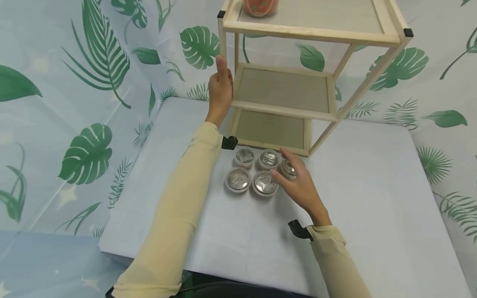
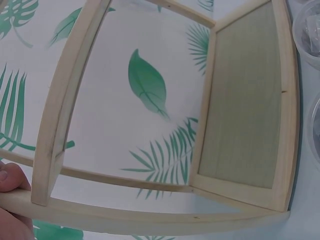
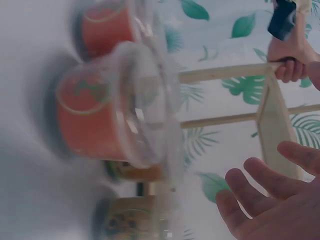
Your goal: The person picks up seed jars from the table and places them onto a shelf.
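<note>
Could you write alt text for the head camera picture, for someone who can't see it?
A person's left hand grips a three-tier wooden rack on a white table. The right hand, open, partly hides one of five lidded cups in front; a red cup stands on the top shelf.

Left sleeve (image 1: pixel 175 207): pale cream-yellow, plain, long and close-fitting; lightly creased along its length, with a hemmed band (image 1: pixel 158 288) at the end farthest from the wrist. Right sleeve (image 1: pixel 338 263): same pale shade; I note bunched folds at its cuff (image 1: pixel 326 232). Left wrist camera (image 1: pixel 230 142): small, black, jutting out at the sleeve's edge; it reads blue-black in my right-wrist view. Right wrist camera (image 1: pixel 299 229): black, bent like an elbow. Left hand (image 1: pixel 220 91): bare. Right hand (image 1: pixel 301 188): bare.
</note>
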### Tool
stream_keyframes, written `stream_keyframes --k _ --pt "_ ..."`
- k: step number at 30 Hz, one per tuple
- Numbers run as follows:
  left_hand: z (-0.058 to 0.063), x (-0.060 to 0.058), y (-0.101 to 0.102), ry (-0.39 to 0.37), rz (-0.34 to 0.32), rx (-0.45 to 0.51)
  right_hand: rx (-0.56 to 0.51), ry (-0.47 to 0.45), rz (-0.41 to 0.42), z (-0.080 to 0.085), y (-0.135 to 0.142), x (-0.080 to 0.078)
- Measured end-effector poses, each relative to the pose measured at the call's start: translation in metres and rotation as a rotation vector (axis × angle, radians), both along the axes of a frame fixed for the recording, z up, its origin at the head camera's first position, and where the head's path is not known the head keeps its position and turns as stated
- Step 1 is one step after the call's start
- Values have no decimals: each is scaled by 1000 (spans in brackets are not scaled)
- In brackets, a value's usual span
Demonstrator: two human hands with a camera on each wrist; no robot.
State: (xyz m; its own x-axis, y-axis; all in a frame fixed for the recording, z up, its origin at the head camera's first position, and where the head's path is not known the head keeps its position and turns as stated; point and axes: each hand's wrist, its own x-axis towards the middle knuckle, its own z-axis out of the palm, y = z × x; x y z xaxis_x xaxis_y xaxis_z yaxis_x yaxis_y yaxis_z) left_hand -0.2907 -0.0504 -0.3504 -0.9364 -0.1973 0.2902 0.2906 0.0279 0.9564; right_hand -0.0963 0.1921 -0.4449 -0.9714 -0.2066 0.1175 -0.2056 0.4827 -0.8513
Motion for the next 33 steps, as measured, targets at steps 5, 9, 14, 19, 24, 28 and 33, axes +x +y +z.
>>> stream_keyframes --k 5,9,14,19,24,28,33 --pt "0 1 0 15 -10 -1 -6 -16 -2 -14 -3 6" --pt "1 2 1 8 -16 3 -10 -21 -6 -22 -5 11" --pt "1 1 1 2 -18 4 -23 -41 -11 -35 -6 18" --pt "0 1 1 8 -12 -14 -3 -64 -8 -42 -7 23" --pt "0 0 0 8 -15 -18 -5 -51 -11 -47 -7 25" --pt "0 0 0 5 -11 -17 -13 -51 -6 -52 -8 26" --pt "1 -1 -1 -4 -4 -17 -16 -68 -4 -56 -10 28"
